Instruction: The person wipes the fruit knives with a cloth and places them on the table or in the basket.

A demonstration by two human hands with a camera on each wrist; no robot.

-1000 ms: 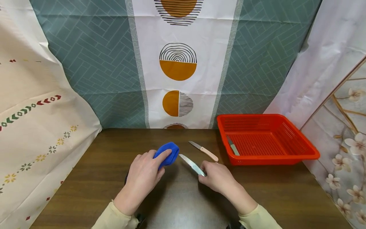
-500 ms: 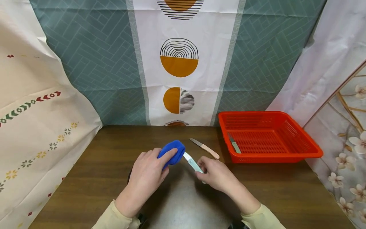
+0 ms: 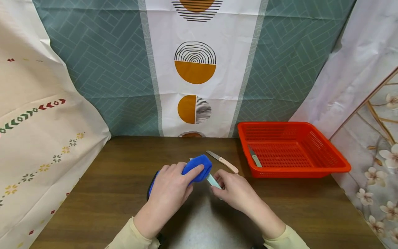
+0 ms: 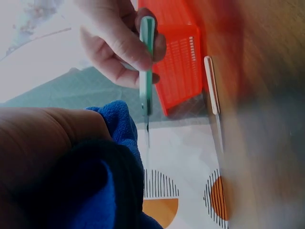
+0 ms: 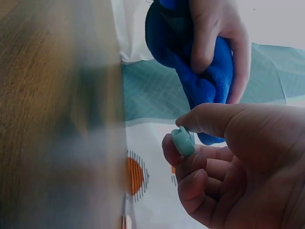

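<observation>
Mint knife (image 3: 214,181) partly hidden; cloth (image 3: 205,170) overlapping

Pale yellow sleeves (image 3: 285,238), bare hands (image 3: 171,188), dark piece (image 3: 160,238) beside the left sleeve (image 3: 132,237)

A teal fabric sheet (image 3: 109,62) with a paler slanted brick pattern hangs behind a dark brown wood-grain table (image 3: 124,162). Down its middle runs a white vertical fabric band (image 3: 164,69) bearing 4 round orange motifs (image 3: 195,72) with black lines. To the left slopes a cream cloth (image 3: 37,145) printed with red and green chevrons; to the right hangs a pale cloth (image 3: 348,79) with white blossoms (image 3: 390,155). A soft grey sheen (image 3: 202,224) lies across the table's near part
</observation>
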